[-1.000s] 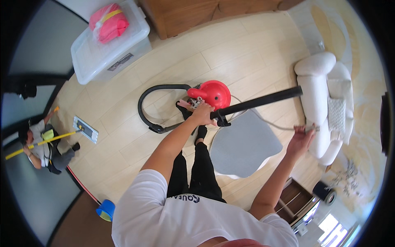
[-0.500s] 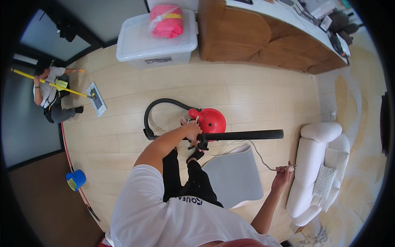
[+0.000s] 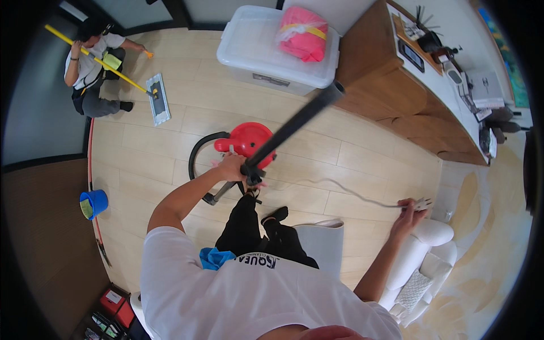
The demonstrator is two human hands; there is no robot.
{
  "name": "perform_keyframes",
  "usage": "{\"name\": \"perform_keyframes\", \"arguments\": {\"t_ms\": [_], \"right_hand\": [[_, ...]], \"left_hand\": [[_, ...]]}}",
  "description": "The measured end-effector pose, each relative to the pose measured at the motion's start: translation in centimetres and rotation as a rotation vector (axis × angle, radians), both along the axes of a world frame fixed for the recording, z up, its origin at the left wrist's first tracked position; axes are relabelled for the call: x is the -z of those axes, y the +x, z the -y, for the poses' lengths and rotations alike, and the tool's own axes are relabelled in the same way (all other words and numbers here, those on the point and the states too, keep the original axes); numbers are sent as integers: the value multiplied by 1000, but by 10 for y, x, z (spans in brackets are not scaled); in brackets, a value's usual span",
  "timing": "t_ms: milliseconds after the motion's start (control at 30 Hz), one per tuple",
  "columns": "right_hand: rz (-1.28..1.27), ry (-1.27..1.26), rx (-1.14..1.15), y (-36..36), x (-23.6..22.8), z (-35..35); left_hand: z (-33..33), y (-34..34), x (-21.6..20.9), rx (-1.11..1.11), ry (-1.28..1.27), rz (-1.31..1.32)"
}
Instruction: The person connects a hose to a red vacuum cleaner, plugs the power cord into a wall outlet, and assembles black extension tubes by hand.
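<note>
Red vacuum (image 3: 247,137): on the pale floor (image 3: 368,161) ahead of the wearer's feet (image 3: 276,214), its black hose (image 3: 194,156) curving out on the left side.
Black tube (image 3: 296,128): slanting away from the left hand across the vacuum's right side; its free end appears beside the clear storage box (image 3: 272,51) (in depth, I cannot tell how close).
Left grip (image 3: 231,168): fingers wrapped around the tube's near end, some hidden from view.
Right grip (image 3: 407,214): held well out to the right, pinching the plug (image 3: 423,204), prongs bare.
Pale cord (image 3: 354,190): trailing from the plug back toward the feet.
Snag risk: a step or hard tug could catch the slack cord on a foot and jerk the plug loose.
Knock risk: a body turn could swing the long tube into the box or the wooden cabinet (image 3: 391,93).
Trip risk: the grey mat (image 3: 320,246) has a curled edge that could catch a shoe.
White sofa (image 3: 411,258): near the right forearm.
Co-worker (image 3: 93,65): crouched far left with a yellow-handled mop (image 3: 159,101), beyond the blue bucket (image 3: 97,200).
</note>
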State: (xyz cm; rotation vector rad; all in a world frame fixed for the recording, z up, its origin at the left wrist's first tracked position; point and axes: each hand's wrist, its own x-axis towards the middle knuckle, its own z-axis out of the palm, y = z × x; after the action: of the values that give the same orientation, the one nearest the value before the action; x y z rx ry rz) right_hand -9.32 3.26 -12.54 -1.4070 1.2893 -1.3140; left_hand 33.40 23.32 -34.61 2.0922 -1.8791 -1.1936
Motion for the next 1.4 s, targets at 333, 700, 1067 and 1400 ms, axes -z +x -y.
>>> {"name": "perform_keyframes", "arguments": {"t_ms": [333,700,1067,1400], "right_hand": [[-41,-382,-198,127,-175,100],[149,-128,-440,139,-147,223],[389,329,-425,339,4,383],[-48,682,-193,413,282,512]], "left_hand": [[-42,112,26,-781,75,13],[-71,146,126,-1242,-102,-233],[-44,102,127,-1405,-107,-218],[-15,69,120,-2091,-116,-325]]}}
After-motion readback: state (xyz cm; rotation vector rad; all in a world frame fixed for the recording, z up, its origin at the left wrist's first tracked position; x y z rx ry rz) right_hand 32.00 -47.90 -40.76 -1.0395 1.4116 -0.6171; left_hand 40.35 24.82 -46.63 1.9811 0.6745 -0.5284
